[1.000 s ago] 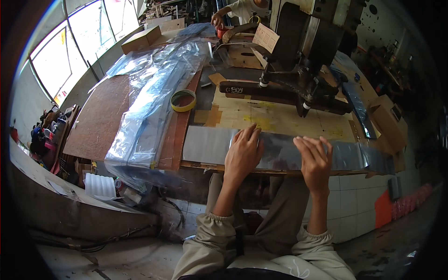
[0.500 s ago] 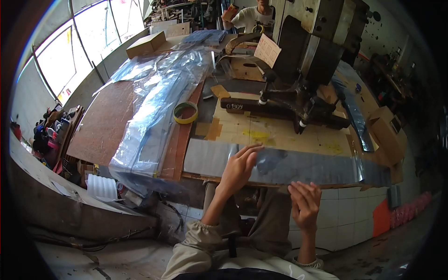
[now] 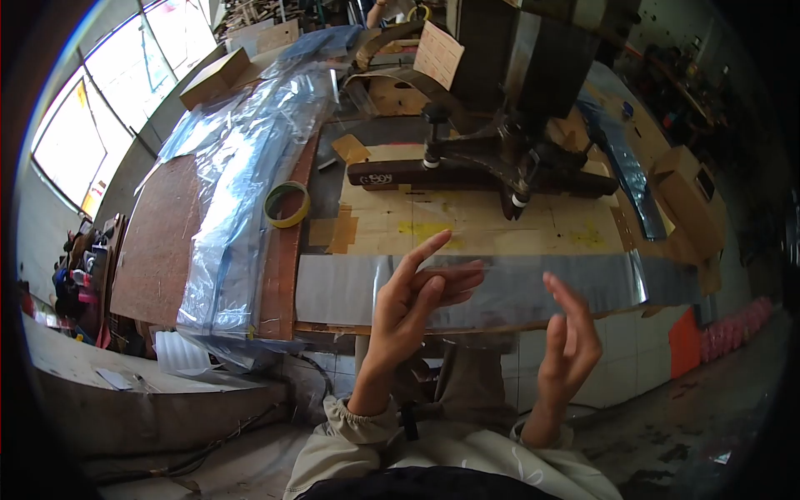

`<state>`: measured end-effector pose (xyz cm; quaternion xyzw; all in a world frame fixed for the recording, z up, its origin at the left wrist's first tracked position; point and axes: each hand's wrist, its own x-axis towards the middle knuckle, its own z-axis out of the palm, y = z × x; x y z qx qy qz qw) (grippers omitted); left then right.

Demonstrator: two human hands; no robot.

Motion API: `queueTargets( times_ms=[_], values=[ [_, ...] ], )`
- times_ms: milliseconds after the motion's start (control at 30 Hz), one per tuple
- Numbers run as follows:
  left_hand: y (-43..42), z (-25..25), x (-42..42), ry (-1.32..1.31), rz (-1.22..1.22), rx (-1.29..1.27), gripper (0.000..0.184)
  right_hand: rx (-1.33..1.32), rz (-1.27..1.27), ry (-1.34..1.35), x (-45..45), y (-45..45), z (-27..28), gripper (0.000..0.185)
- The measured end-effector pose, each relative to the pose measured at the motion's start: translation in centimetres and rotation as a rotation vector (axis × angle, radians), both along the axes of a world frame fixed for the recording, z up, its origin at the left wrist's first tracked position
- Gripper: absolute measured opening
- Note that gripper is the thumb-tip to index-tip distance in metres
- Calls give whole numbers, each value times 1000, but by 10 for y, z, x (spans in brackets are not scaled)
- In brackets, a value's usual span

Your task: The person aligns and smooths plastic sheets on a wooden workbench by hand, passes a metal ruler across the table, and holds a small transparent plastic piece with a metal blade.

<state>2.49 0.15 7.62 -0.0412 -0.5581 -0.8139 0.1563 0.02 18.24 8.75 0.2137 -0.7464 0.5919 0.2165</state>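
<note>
My left hand (image 3: 412, 304) hovers above the grey plastic-covered strip (image 3: 533, 287) along the table's front edge. Its index finger points forward and the others stretch to the right; it holds nothing. To the right, my right hand (image 3: 572, 337) is raised near the same edge, fingers extended and slightly bent, with nothing visible in it. Beyond the strip lies a light wooden board (image 3: 492, 225) with yellow marks and brown tape on it. Over that board sits a dark metal bar (image 3: 392, 173) under the machine's bracket (image 3: 479, 150).
A yellow tape roll (image 3: 286, 205) lies left on a reddish-brown board. Clear bluish plastic sheets (image 3: 225, 200) spread beside it. The machine column (image 3: 550, 67) rises at the back. Cardboard boxes (image 3: 687, 200) stand at right. Another person's hand (image 3: 377, 12) shows at the far back.
My left hand has lifted from the strip, its fingers now spread. My right hand has risen from the front edge. The view has shifted, and less of the other person shows.
</note>
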Motion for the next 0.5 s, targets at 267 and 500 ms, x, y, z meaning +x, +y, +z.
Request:
queueTargets(
  times_ms=[267, 500],
  values=[
    [4, 36, -14, 100, 47, -181, 44, -365, 110, -81, -20, -10, 27, 17],
    [8, 41, -21, 119, 80, -321, 46, -378, 101, -22, -27, -8, 30, 16]
  ],
)
